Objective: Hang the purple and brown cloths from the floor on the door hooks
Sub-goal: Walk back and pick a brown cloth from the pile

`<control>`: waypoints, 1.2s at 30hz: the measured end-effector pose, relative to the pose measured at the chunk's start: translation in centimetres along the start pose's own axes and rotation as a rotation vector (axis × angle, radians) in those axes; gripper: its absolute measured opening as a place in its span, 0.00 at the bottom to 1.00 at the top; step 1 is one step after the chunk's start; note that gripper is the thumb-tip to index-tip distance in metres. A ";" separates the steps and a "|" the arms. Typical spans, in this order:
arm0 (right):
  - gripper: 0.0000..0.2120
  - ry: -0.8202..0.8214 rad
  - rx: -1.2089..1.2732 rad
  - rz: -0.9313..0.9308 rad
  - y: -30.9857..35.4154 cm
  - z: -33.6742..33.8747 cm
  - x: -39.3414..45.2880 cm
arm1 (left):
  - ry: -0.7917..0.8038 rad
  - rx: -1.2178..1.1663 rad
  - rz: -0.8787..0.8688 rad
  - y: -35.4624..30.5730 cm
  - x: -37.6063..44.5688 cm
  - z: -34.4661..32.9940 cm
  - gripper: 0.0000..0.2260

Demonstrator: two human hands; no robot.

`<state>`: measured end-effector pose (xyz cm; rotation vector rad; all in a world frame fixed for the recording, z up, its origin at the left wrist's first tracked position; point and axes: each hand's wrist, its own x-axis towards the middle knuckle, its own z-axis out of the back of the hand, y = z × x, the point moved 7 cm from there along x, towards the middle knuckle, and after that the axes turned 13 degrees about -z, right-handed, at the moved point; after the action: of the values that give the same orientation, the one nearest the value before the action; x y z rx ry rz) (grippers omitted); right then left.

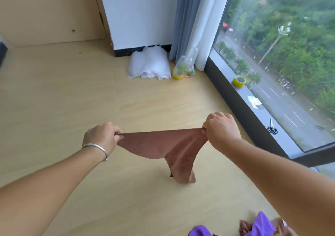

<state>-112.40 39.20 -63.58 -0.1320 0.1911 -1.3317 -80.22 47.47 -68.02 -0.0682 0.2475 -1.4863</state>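
both hands are clamped on one brown cloth point(163, 143), stretched between them above the wooden floor point(72, 94). the left hand point(101, 136), with a silver bracelet point(97, 149) on its wrist, pinches the cloth's left corner between thumb and fingers; the right hand point(220, 128) grips the opposite corner in curled fingers. the top edge of the brown cloth runs nearly taut from hand to hand, and the rest sags below, its lowest folds reaching down to the floor or very close to it; which of the two, i cannot tell.

nearer the camera than the brown cloth, at the bottom edge of the view, a purple cloth point(261, 224) lies crumpled on the floor together with more brown fabric point(244, 226). beyond the brown cloth, a folded white bundle point(148, 63) sits against the dark skirting of a white wall, with a clear plastic bag point(184, 68) of small coloured items just beside it at the foot of the curtains point(190, 18). to the right of the brown cloth runs a window sill point(282, 119) carrying a roll of yellow tape point(239, 81) and, closer in, a pair of scissors point(272, 127).
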 end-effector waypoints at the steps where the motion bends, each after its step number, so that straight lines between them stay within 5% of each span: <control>1: 0.12 -0.020 0.009 0.005 0.6 1.9 0.5 | -0.031 -0.002 0.010 0.8 -0.1 2.1 0.05; 8: 0.15 -0.114 0.025 0.077 4.7 11.4 -0.9 | -0.214 0.005 0.084 5.9 -6.5 13.5 0.04; 14: 0.14 -0.073 0.066 0.180 7.4 10.1 -8.3 | -0.234 0.006 0.161 6.4 -16.2 13.6 0.03; 21: 0.14 0.112 0.083 0.286 8.5 -1.0 -20.6 | -0.127 -0.016 0.207 4.8 -29.2 2.2 0.03; 30: 0.13 0.413 -0.045 0.374 7.8 -19.0 -36.8 | 0.291 -0.081 0.228 1.1 -44.2 -20.0 0.06; 36: 0.12 0.542 -0.005 0.361 7.0 -25.8 -45.3 | 0.484 -0.127 0.200 -0.6 -50.6 -28.4 0.09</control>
<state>-121.46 85.21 -87.40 0.2554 0.6460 -0.9815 -89.92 100.56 -89.33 0.2125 0.7196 -1.2697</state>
